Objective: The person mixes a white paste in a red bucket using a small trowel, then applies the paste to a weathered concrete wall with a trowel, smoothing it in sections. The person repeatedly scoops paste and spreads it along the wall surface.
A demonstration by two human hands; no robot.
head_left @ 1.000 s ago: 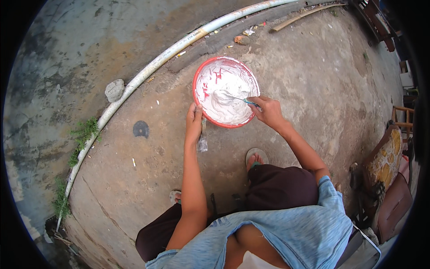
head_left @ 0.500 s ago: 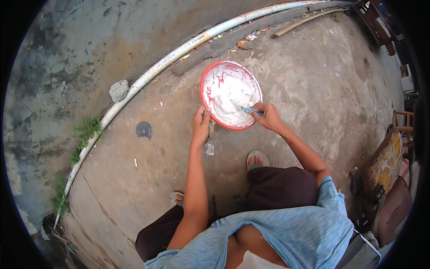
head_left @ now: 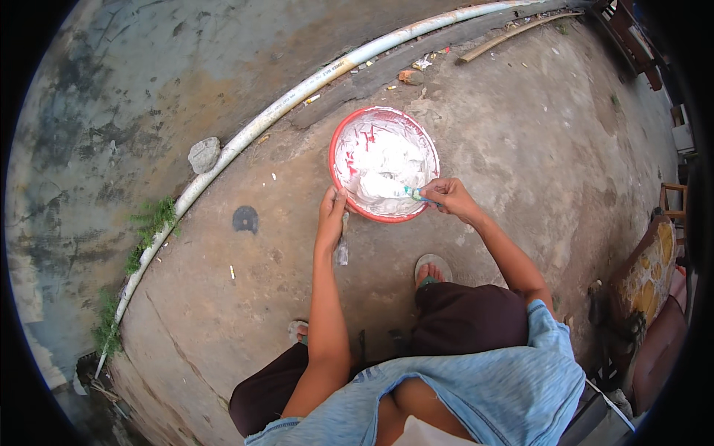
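A red bowl [head_left: 336,172] holds thick white paste [head_left: 387,156], which smears its inner wall. My left hand [head_left: 329,219] is closed at the bowl's near left rim. A flat scraper [head_left: 342,251] hangs below the same hand, its grey blade pointing down toward me; its grip is mostly hidden. With my right hand [head_left: 451,199] I grip a putty knife [head_left: 416,194] by its blue-green handle over the near right rim. Its blade is hidden under a heap of paste.
A long pale pipe [head_left: 253,130] runs along the ground at left and far side, with a stone [head_left: 204,155] against it. A dark disc [head_left: 245,219] lies left of my hand. Wooden furniture [head_left: 645,267] stands at right. My sandalled foot [head_left: 432,269] is near the bowl.
The putty knife has shifted slightly toward me and right, with paste now heaped over its blade. The left hand stays at the rim; the scraper has turned somewhat edge-on.
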